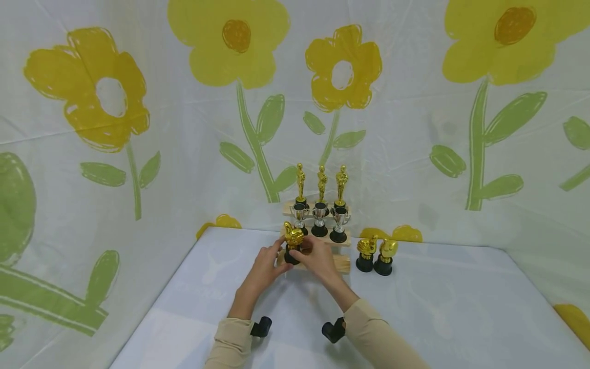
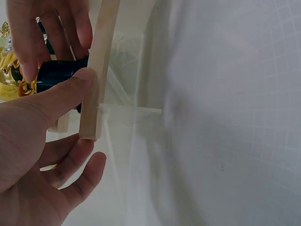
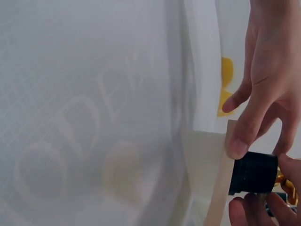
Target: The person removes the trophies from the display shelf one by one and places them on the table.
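Note:
A gold thumbs-up trophy (image 1: 293, 236) with a round black base (image 2: 59, 75) stands upright at the left end of the lowest wooden shelf (image 1: 341, 263). My left hand (image 1: 265, 266) holds the base from the left; its thumb (image 2: 70, 89) lies along the base down to the shelf edge, while the lower fingers curl below the board. From the right, my right hand (image 1: 319, 258) grips the same trophy, its fingers (image 3: 254, 207) close round the base. The right wrist view cuts off most of that hand. The gold top is partly hidden in both wrist views.
Behind, silver cup trophies (image 1: 320, 215) fill the middle step and gold figure trophies (image 1: 321, 179) the top step. Two more gold hand-shaped trophies, a thumbs-up one (image 1: 366, 251) and another (image 1: 386, 253), stand on the white table (image 1: 442, 302) to the right.

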A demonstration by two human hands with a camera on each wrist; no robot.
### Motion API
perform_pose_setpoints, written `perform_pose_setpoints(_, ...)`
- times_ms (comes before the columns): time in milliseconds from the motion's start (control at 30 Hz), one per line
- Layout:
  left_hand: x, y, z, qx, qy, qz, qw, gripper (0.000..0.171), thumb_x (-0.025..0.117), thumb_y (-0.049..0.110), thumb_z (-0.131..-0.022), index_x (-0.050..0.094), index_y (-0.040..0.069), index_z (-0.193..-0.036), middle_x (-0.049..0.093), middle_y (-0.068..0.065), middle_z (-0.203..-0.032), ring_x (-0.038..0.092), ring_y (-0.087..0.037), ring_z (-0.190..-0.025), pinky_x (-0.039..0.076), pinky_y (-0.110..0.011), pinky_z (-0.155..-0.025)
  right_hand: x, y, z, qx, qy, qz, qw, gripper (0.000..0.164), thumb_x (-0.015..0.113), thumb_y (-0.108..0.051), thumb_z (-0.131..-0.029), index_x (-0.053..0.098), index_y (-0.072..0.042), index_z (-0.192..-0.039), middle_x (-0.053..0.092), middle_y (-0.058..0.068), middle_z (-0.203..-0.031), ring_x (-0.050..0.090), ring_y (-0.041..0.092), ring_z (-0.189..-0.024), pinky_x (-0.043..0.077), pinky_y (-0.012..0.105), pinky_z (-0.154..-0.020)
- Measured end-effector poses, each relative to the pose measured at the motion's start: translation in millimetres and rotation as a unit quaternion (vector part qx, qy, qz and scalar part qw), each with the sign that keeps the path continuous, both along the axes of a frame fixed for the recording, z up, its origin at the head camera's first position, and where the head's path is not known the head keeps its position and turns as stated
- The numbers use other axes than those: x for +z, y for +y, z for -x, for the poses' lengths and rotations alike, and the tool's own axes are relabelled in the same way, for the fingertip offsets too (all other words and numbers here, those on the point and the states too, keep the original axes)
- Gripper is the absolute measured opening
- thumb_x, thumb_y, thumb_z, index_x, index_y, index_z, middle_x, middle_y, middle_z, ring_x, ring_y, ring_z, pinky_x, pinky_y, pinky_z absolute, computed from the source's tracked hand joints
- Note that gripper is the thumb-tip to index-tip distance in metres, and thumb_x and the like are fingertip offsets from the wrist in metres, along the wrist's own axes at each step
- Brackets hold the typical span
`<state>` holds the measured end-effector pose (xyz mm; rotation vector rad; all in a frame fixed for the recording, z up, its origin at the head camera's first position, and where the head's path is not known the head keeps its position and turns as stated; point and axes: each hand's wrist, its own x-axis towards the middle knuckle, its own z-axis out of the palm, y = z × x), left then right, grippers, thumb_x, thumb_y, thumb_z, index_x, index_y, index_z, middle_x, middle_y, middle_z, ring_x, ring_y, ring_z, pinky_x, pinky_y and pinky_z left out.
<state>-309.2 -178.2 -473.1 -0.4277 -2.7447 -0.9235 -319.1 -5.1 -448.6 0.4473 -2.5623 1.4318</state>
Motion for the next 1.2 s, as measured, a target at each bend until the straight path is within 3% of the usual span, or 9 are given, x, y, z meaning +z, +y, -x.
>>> perform_pose_setpoints(500,-1.2,1.9,1.0,-0.001,0.008,0.003,1.0000,0.076,0.079,0.028,-0.083,0.043,0.007,-0.146,0.066,-0.017,-0.121,0.059,-0.031,-0.103,0.050,-0.047,-0.087,-3.9,-13.4,-1.8,-0.064,0.005,-0.020,0.998,0.037,0.080,-0.031,-0.082,0.069,-0.007,-0.109,0.075,0.010,-0.096,0.071,0.023,-0.085,0.057,0.037,-0.071)
perform_pose_setpoints(1200,-1.1,0.1,1.8,0.006,0.002,-0.005,1.0000,0.075,0.078,0.029,-0.084,0.042,0.007,-0.146,0.066,-0.017,-0.121,0.059,-0.030,-0.103,0.051,-0.046,-0.086,-9.0,-15.7,-1.3,-0.053,0.019,-0.006,0.998,0.035,0.079,-0.029,-0.083,0.069,-0.010,-0.111,0.076,0.010,-0.101,0.072,0.024,-0.094,0.059,0.039,-0.078)
